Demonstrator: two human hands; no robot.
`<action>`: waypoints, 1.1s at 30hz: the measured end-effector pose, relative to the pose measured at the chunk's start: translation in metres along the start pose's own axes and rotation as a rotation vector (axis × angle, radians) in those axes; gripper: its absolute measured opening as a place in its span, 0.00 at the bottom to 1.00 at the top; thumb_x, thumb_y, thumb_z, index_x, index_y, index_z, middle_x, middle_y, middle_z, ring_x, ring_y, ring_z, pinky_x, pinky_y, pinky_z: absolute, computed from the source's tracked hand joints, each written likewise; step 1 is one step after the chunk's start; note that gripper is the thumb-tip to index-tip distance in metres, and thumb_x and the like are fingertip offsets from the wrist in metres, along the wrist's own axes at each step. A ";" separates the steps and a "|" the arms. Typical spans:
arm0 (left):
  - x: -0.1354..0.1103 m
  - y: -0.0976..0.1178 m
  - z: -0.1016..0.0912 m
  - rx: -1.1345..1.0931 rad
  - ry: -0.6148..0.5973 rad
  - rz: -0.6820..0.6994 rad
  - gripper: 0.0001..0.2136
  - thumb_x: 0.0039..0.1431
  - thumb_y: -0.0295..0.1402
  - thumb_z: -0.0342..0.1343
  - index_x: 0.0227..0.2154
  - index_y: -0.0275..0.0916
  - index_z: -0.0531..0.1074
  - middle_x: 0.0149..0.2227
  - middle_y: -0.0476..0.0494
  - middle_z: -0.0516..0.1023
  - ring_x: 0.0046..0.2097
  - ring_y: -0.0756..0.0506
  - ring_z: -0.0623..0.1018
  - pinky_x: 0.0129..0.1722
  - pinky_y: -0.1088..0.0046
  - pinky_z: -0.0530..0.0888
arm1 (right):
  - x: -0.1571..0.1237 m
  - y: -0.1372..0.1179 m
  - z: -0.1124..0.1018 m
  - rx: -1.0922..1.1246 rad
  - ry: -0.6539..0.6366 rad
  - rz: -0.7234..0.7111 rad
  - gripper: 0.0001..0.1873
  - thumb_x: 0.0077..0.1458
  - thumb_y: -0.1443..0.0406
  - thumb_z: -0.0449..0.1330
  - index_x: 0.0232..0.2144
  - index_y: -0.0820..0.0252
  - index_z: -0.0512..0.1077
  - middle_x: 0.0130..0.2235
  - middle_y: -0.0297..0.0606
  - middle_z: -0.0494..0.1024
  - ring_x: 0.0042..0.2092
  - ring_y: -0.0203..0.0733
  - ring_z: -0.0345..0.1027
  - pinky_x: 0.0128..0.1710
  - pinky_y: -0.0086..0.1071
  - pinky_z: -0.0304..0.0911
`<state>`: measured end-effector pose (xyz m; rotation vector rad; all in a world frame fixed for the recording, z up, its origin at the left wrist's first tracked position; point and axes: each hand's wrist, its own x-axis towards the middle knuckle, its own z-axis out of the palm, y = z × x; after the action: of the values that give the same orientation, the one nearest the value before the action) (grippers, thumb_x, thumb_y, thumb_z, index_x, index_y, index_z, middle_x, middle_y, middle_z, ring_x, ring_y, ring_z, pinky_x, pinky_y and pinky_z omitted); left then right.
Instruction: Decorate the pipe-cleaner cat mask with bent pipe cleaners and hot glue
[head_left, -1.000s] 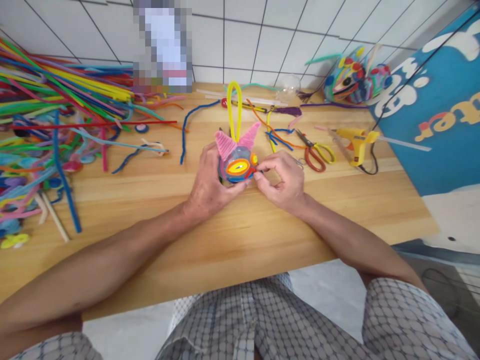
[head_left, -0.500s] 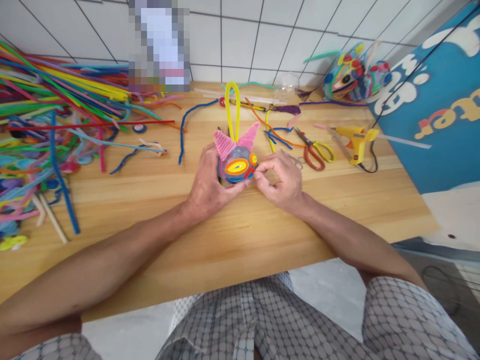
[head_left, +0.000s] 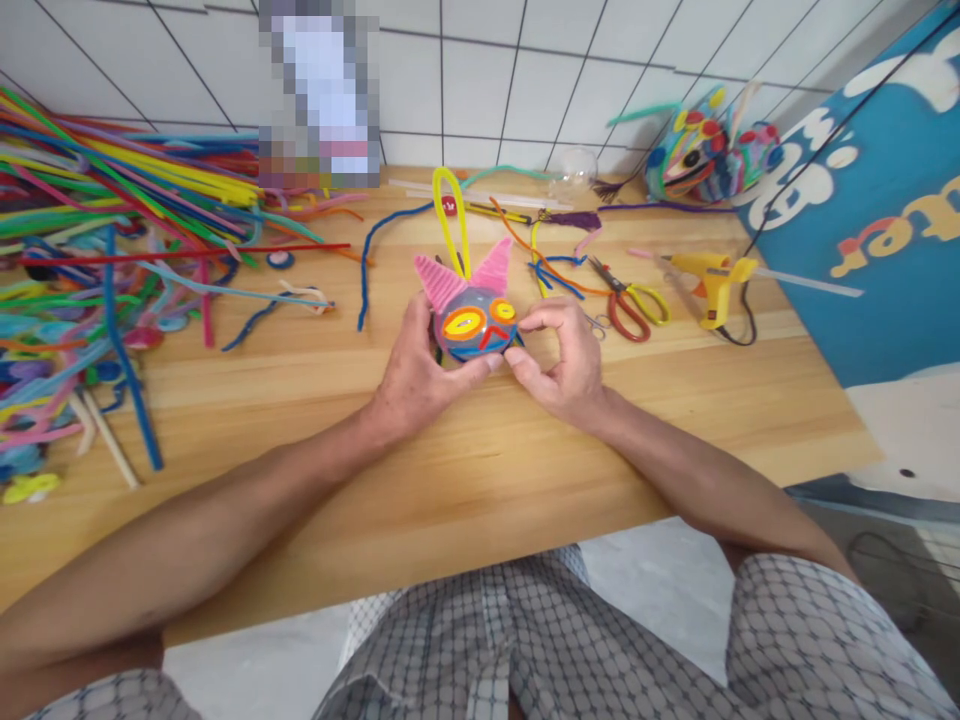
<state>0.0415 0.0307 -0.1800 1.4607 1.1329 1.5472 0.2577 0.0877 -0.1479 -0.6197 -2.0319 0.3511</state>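
Note:
A round cat-face ornament (head_left: 477, 308) is held over the table, its front turned up toward me. It has pink pipe-cleaner ears, yellow eyes ringed in orange, a bent red mouth piece and a blue lower band. From its top rises a yellow pipe-cleaner loop (head_left: 436, 215). My left hand (head_left: 416, 375) wraps the ornament's left side, with the thumb along the bottom edge. At the right edge, the curved thumb and index finger of my right hand (head_left: 559, 355) hold it lightly; the other fingers are curled. The ornament's back is hidden.
Colourful pipe cleaners (head_left: 172, 180) pile up at the left. To the right lie scissors (head_left: 628, 305) and a yellow glue gun (head_left: 709, 280) with its cord. A decorated fish figure (head_left: 690, 155) and a clear ball (head_left: 576, 170) stand near the tiled wall.
The ornament has turned so that both eyes and the red mouth face me, and its loop leans further left. My right fingers have spread from a pinch at the mouth to the right edge.

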 end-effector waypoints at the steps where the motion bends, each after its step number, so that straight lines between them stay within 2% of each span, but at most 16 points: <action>1: 0.000 0.002 0.002 -0.042 0.005 -0.006 0.36 0.58 0.52 0.80 0.59 0.47 0.66 0.57 0.41 0.77 0.57 0.39 0.81 0.57 0.60 0.82 | 0.000 0.000 0.000 -0.004 0.009 0.000 0.13 0.68 0.56 0.67 0.51 0.47 0.72 0.47 0.42 0.83 0.49 0.56 0.79 0.51 0.55 0.76; 5: 0.002 0.010 0.003 -0.136 -0.035 -0.042 0.35 0.57 0.51 0.81 0.58 0.47 0.68 0.57 0.42 0.78 0.55 0.41 0.82 0.56 0.62 0.83 | -0.001 0.001 0.001 0.033 0.002 0.003 0.16 0.67 0.58 0.69 0.53 0.47 0.71 0.49 0.42 0.82 0.51 0.55 0.79 0.53 0.55 0.76; 12: 0.007 0.023 -0.009 -0.273 -0.162 -0.189 0.32 0.61 0.55 0.78 0.59 0.48 0.71 0.61 0.40 0.81 0.62 0.37 0.83 0.61 0.56 0.84 | 0.001 0.000 0.006 0.013 0.098 -0.110 0.18 0.67 0.62 0.70 0.55 0.46 0.71 0.48 0.40 0.82 0.50 0.54 0.80 0.48 0.52 0.77; 16: 0.010 0.017 -0.008 -0.315 -0.142 -0.213 0.33 0.60 0.55 0.78 0.60 0.48 0.72 0.63 0.38 0.83 0.63 0.35 0.84 0.63 0.53 0.83 | 0.000 0.000 0.008 0.010 0.093 -0.120 0.19 0.66 0.61 0.71 0.56 0.46 0.72 0.49 0.40 0.84 0.50 0.54 0.81 0.49 0.53 0.77; 22: 0.012 0.014 -0.006 -0.326 -0.116 -0.224 0.30 0.61 0.49 0.79 0.60 0.48 0.73 0.60 0.41 0.86 0.59 0.37 0.86 0.61 0.58 0.84 | -0.003 0.001 0.009 -0.046 0.057 -0.135 0.17 0.68 0.60 0.70 0.56 0.48 0.73 0.50 0.41 0.84 0.51 0.53 0.81 0.50 0.52 0.78; 33: 0.013 0.017 -0.008 -0.276 -0.062 -0.231 0.31 0.56 0.51 0.80 0.56 0.46 0.75 0.56 0.42 0.87 0.55 0.38 0.87 0.56 0.60 0.84 | 0.001 -0.003 0.011 -0.063 0.092 -0.200 0.17 0.70 0.61 0.70 0.57 0.50 0.72 0.49 0.43 0.84 0.51 0.52 0.81 0.50 0.47 0.78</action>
<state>0.0339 0.0357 -0.1588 1.1445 0.9699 1.4229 0.2467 0.0857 -0.1509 -0.4574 -2.0018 0.1388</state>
